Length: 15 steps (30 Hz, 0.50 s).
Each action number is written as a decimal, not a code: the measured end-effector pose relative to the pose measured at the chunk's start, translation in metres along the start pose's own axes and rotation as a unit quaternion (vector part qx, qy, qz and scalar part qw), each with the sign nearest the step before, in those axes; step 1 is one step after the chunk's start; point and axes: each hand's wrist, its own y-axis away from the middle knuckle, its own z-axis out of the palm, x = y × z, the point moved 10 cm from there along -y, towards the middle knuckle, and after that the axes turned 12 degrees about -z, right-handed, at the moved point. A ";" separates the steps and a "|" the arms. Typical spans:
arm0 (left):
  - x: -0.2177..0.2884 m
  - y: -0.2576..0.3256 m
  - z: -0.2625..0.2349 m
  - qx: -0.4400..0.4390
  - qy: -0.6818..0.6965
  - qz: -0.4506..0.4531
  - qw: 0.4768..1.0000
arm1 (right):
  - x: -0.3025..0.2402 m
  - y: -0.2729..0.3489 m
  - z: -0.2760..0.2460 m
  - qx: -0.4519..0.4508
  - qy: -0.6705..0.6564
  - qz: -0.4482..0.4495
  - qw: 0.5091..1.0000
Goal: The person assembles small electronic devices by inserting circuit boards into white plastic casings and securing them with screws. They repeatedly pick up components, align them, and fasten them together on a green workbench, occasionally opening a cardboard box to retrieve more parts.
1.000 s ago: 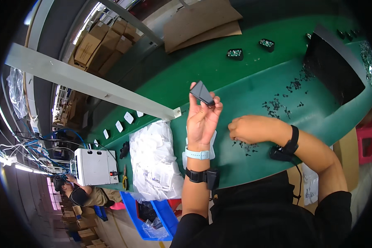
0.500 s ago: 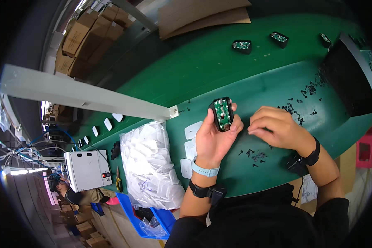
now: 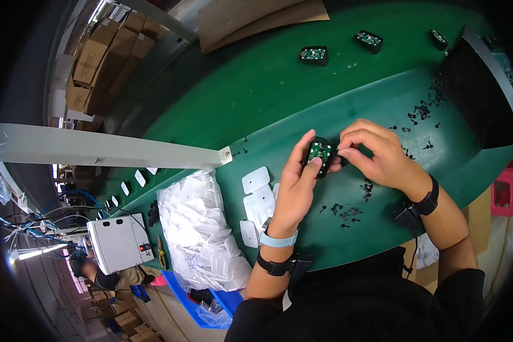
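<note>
My left hand [image 3: 295, 196] is wrapped round a black plastic housing [image 3: 312, 153] with a green circuit board [image 3: 321, 150] in its open face. The thumb lies across the lower part of the board. My right hand [image 3: 377, 153] meets the housing's right edge, thumb and forefinger pinched together. Whatever sits between those fingertips is too small to make out. Small black parts with round heads [image 3: 347, 213] lie below the hands, and more black pieces [image 3: 423, 109] are scattered at the right. White rounded plates [image 3: 256, 180] rest beside my left wrist.
A clear bag of white plates [image 3: 196, 219] and a white machine [image 3: 119, 242] stand left, near yellow-handled pliers [image 3: 162, 253]. A metal post [image 3: 114, 149] crosses there. Beyond, similar housings [image 3: 314, 55] sit on a green belt [image 3: 268, 85]. A black bin [image 3: 467, 85] is right; a person [image 3: 105, 279] sits far left.
My right hand has moved up and left, from apart to meeting the housing's edge. The housing has tilted in my left hand, whose thumb now covers part of the board. The whole view has shifted slightly.
</note>
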 end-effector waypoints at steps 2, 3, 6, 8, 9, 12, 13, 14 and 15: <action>-0.002 0.000 -0.008 0.050 -0.121 0.013 0.991 | 0.001 -0.002 0.002 0.001 -0.008 0.002 1.000; -0.001 0.001 -0.008 0.066 -0.155 0.027 0.985 | 0.003 -0.001 0.003 0.000 -0.013 0.013 1.000; -0.012 -0.003 -0.005 0.087 -0.213 0.026 0.973 | 0.009 0.004 0.004 -0.014 -0.019 0.024 0.999; 0.002 0.003 0.003 0.121 -0.356 0.084 0.923 | 0.010 0.004 0.009 -0.025 -0.031 0.033 0.999; 0.014 0.009 0.012 0.144 -0.451 0.132 0.871 | 0.010 0.004 0.011 -0.031 -0.037 0.038 0.998; 0.027 0.026 0.015 0.221 -0.575 0.193 0.764 | 0.011 0.007 0.014 -0.044 -0.036 0.031 0.998; 0.032 0.031 0.016 0.243 -0.617 0.203 0.720 | 0.010 0.005 0.015 -0.049 -0.032 0.028 0.998; 0.046 0.038 0.007 0.272 -0.607 0.218 0.714 | 0.008 0.004 0.016 -0.047 -0.038 0.024 0.998; 0.058 0.048 -0.001 0.309 -0.621 0.251 0.675 | 0.008 0.006 0.013 -0.044 -0.038 0.024 0.998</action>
